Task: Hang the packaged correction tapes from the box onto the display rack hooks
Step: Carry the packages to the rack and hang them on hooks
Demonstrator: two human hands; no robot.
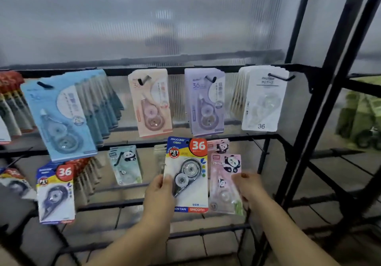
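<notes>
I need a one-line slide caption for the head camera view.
Left hand holds a blue-and-yellow correction tape pack at the display rack while right hand grips a pink panda pack.

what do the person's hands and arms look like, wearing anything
Left hand and right hand are bare, no gloves. Left forearm and right forearm are bare too, no sleeves in view. No watch or bracelet shows at either wrist; rings cannot be ruled out, too blurred.

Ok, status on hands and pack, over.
Left hand pinches blue PET pack at its edge. Right hand grips pink panda pack. Hooked or not, cannot tell.
</notes>
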